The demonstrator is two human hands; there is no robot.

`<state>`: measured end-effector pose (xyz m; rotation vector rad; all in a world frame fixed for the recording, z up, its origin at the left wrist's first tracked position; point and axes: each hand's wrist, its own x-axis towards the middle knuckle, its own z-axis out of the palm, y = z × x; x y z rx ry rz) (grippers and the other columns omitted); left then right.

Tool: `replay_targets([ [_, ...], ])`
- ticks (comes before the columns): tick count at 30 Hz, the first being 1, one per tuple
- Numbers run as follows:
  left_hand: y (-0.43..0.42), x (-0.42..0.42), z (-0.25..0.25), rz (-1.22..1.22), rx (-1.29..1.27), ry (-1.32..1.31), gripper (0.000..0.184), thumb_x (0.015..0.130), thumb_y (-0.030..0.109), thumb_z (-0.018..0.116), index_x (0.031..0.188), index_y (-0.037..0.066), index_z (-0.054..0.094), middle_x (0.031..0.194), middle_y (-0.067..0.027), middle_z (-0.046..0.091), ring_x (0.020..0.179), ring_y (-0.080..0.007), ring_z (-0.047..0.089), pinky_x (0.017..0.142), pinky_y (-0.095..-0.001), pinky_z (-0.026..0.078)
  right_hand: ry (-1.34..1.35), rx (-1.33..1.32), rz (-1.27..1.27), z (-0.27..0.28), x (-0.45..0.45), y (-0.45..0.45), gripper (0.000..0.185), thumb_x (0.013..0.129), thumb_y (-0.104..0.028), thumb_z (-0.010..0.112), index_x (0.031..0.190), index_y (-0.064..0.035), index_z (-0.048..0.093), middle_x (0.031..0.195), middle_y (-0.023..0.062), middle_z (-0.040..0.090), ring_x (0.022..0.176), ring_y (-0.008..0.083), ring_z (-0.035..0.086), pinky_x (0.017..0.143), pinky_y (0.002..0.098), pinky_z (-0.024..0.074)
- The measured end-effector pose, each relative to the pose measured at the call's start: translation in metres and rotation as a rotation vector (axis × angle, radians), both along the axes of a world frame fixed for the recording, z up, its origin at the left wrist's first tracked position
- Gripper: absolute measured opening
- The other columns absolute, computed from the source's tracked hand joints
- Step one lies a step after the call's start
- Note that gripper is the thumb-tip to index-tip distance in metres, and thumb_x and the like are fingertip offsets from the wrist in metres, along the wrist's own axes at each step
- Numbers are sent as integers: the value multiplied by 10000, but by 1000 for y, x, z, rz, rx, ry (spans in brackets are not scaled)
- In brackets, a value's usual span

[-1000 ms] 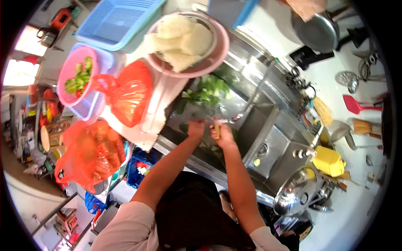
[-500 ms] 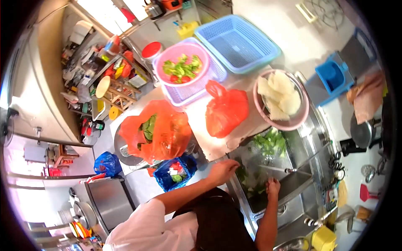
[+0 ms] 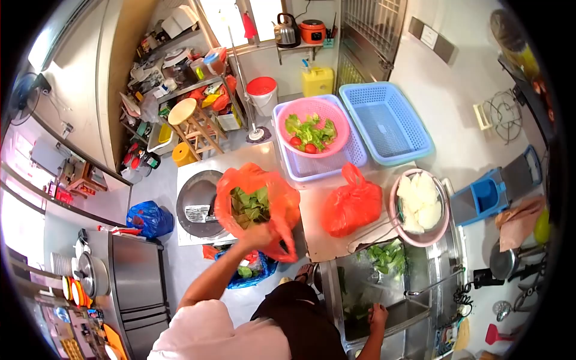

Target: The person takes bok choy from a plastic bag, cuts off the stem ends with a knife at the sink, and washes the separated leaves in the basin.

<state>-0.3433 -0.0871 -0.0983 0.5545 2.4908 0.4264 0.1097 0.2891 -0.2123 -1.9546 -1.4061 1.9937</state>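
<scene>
My left hand (image 3: 257, 236) is at the near rim of an orange-red plastic bag (image 3: 281, 204); its fingers are blurred and partly hidden. Dark leafy greens (image 3: 247, 207) show in the bag's wide mouth. Over the near right part of the steel sink, my right hand (image 3: 377, 314) is closed with curled fingers, and anything in them is too small to make out. Light green leaves (image 3: 389, 257) lie at the sink's far side under the faucet (image 3: 429, 290). Darker leaves (image 3: 355, 312) sit low in the basin, left of my right hand.
A tied red bag (image 3: 353, 207) stands on the board, beside a pink bowl (image 3: 445, 233) of pale pieces. Behind are a pink colander (image 3: 343, 144) with lettuce and tomatoes and a blue basket (image 3: 423, 141). A wok (image 3: 187, 198) with a spatula is left; a blue-lined bin (image 3: 264, 275) stands below.
My left hand has moved left from the sink's edge to the bag of greens, whose mouth now shows more leaves. My right hand stays over the sink. The head view has shifted.
</scene>
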Motion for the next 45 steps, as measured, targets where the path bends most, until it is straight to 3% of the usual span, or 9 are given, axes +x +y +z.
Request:
replay_targets([
  [3,23,37,40,-126,1,-82,396,965,406,394,1162,142,614,1009,-214,676,930,-428,648,830,-530,510,-30,16,8,2,3,-1,121,923,-250,578,949,-135,551,658,29,569,415,127,424,337,268,317],
  [8,-8,2,-57,-2,-37,136,293,892,264,500,1090,98,639,935,-229,678,882,-409,664,769,-509,538,-54,15,29,8,4,4,150,924,-255,579,988,-120,568,650,30,574,427,124,436,345,271,317],
  [9,7,-4,29,53,102,153,236,848,207,535,1001,72,653,873,-243,674,838,-408,672,734,-502,547,-48,21,20,8,2,2,163,923,-260,583,1000,-117,570,659,32,578,430,125,437,350,272,318],
  [11,3,-35,21,113,163,254,193,839,148,542,962,71,668,816,-215,673,770,-406,665,667,-504,534,-41,33,6,13,-2,-1,190,922,-268,592,1025,-109,573,677,38,586,438,128,440,360,276,318],
  [17,29,-99,-25,-114,404,276,134,803,92,575,897,40,655,871,-193,670,808,-396,652,735,-465,526,-52,13,-3,22,-13,-7,244,912,-281,607,1089,-114,588,737,65,605,447,133,441,374,283,322],
  [20,48,-142,-112,-296,-13,225,197,762,93,585,931,74,685,913,-176,688,854,-353,669,729,-450,539,-66,19,20,29,-19,-9,244,907,-279,608,1079,-108,584,733,69,604,443,134,437,366,283,315],
  [31,64,-128,-97,-380,-49,355,279,818,211,566,1045,98,681,1147,-122,647,1078,-303,612,870,-426,505,-61,38,5,24,-9,-10,259,905,-260,600,1093,-84,574,714,75,608,425,134,431,345,279,300],
  [39,21,-132,-101,-47,134,53,302,812,250,616,1033,48,660,956,-198,681,864,-377,656,757,-462,522,-2,48,19,35,-13,-3,272,902,-245,608,1112,-78,567,715,60,592,437,121,431,361,263,323],
  [45,-28,-95,22,24,237,233,590,738,204,757,1271,88,531,1103,-182,630,1020,-347,607,905,-420,480,21,81,-26,41,-10,-5,231,901,-249,616,1070,-95,587,684,44,580,436,123,441,355,266,332],
])
